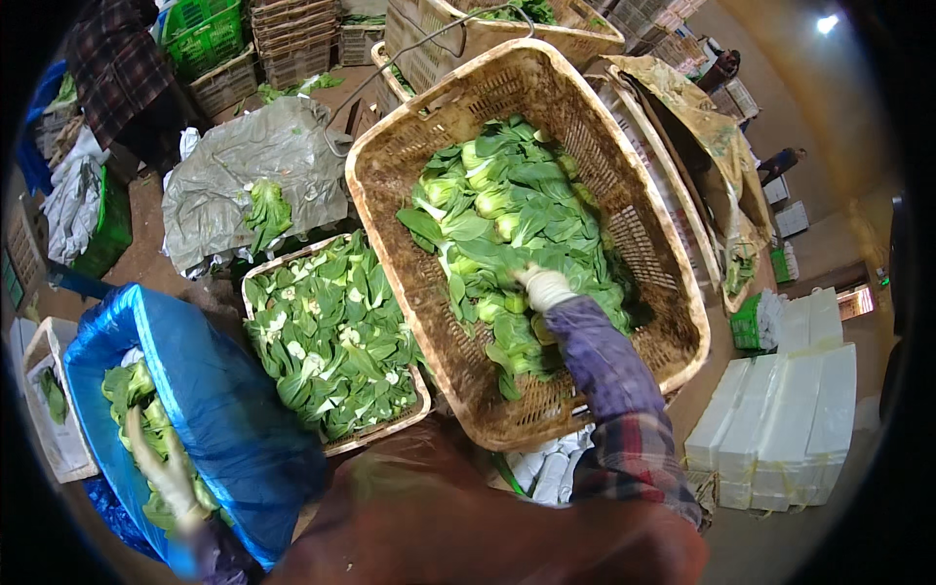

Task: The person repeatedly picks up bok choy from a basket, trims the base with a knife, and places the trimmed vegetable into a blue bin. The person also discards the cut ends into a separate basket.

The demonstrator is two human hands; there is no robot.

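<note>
A large, dirt-stained plastic crate (424,292) tilts in front of me with a pile of bok choy (504,219) inside. My right hand (545,287), in a pale glove, reaches into that pile. Leaves partly cover its fingers, so its grip is hidden. At the lower left, my left hand (164,468) is blurred and also gloved. It rests on leafy greens (135,384) inside a container lined with blue plastic film (212,409). Whether it grips any of them is unclear. Between the two stands a lower crate of loose leaves and cut stem ends (329,344).
A grey plastic sheet (248,168) with a leaf on it lies beyond the leaf crate. A bent metal rod (409,47) arches behind the large crate. White foam boxes (775,424) are stacked at right. A person in a plaid shirt (117,73) bends over at upper left.
</note>
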